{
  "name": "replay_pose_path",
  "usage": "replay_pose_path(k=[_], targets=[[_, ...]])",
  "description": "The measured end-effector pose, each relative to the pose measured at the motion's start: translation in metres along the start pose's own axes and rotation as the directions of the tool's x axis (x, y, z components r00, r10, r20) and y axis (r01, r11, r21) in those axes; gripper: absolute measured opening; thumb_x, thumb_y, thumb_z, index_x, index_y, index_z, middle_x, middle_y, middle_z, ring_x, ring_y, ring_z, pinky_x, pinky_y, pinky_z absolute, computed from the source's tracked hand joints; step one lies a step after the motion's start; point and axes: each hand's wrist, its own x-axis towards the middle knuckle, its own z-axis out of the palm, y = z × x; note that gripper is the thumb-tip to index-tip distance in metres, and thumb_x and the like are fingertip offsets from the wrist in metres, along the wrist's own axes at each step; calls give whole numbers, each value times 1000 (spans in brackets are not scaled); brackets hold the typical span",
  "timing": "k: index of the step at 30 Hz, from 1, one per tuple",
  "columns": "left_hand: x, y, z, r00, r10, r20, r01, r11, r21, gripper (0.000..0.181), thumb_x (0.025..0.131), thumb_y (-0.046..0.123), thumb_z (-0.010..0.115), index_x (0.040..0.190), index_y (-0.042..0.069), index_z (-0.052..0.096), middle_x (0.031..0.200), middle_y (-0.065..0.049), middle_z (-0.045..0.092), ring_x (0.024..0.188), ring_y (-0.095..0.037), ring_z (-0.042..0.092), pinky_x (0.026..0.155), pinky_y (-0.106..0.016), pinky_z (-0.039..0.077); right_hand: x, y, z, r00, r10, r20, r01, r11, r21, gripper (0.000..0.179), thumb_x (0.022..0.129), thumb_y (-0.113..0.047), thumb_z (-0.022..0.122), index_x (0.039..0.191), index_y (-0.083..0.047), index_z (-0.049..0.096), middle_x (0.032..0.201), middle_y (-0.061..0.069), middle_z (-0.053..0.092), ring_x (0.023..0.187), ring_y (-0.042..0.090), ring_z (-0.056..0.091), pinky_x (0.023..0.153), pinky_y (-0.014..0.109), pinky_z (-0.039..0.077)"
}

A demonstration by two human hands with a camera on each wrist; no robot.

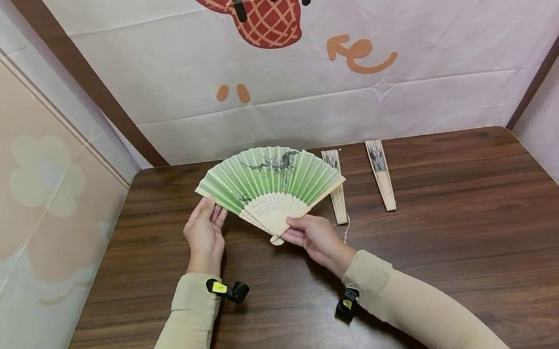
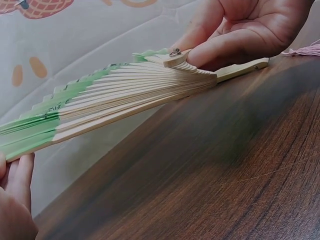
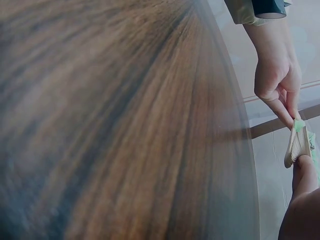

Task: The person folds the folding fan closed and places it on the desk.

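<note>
A green folding fan (image 1: 258, 181) with pale ribs and a dark branch print is spread wide above the table. My left hand (image 1: 203, 231) pinches the outer end of its left guard stick between thumb and fingers. Near the pivot, my right hand (image 1: 318, 239) grips the lower part of the right guard stick. In the left wrist view the metal pivot pin (image 2: 175, 52) shows beside the right thumb, and the ribs fan out toward the left fingers (image 2: 22, 175). The right wrist view catches the fan (image 3: 299, 142) edge-on between both hands.
Two folded fans lie on the brown wooden table (image 1: 465, 241): one folded fan (image 1: 338, 201) partly behind the open fan, another folded fan (image 1: 381, 175) to its right. A pink tassel (image 2: 305, 51) lies on the table near the right hand. Printed cloth walls (image 1: 295, 72) stand around the table.
</note>
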Motion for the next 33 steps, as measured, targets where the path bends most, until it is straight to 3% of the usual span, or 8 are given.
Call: replay_pose_path(k=[17,33], targets=[[-1,-1,2,1000,7,17,-8,999,31,42,89,5,59,129,-4,50,81,-3,71,71,-11,66,67,-21,58,-1,0,1,1000,26,-7,-26,999,-28,9,89,7,51,96,2,54,77,8,67,77,19,68,82,33,56],[-1,0,3,998,-35,48,33,999,29,43,91,5,57,132,-3,47,83,-4,69,71,-11,65,70,-20,57,-2,-1,0,999,39,18,-38,998,-55,14,89,6,51,103,5,53,77,7,67,75,17,68,80,32,57]])
